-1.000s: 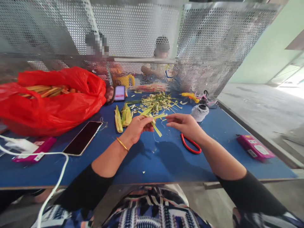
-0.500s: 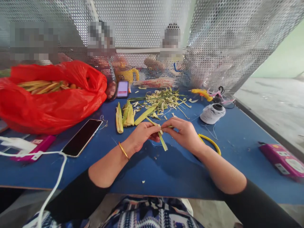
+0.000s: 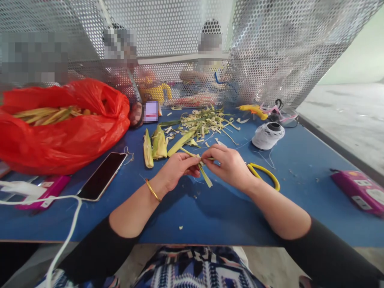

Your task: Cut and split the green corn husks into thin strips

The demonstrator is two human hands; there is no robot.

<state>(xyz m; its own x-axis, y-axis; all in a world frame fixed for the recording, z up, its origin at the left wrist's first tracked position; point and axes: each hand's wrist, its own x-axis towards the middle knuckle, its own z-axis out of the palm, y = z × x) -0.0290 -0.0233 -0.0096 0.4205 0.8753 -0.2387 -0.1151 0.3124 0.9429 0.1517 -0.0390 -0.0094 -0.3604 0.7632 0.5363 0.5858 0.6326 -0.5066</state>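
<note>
My left hand (image 3: pixel 177 170) and my right hand (image 3: pixel 229 164) meet over the middle of the blue table (image 3: pixel 210 208). Both pinch the same green-yellow leaf strip (image 3: pixel 205 176), whose loose end hangs down toward me between the hands. Just behind the hands lie folded leaf pieces (image 3: pixel 156 146) and a heap of leaf trimmings (image 3: pixel 204 122). Yellow-handled scissors (image 3: pixel 265 174) lie right beside my right wrist.
A red plastic bag (image 3: pixel 63 128) of leaf strips fills the left. A phone (image 3: pixel 103 176), a white cable (image 3: pixel 60 208) and a pink box (image 3: pixel 45 190) lie front left. A thread spool (image 3: pixel 268 135), a glue gun (image 3: pixel 253 110) and another pink box (image 3: pixel 360 192) sit right. People work behind the perforated metal screen (image 3: pixel 270 52).
My right hand came in from the right and closed on the strip that my left hand held. The hands now sit a little closer together.
</note>
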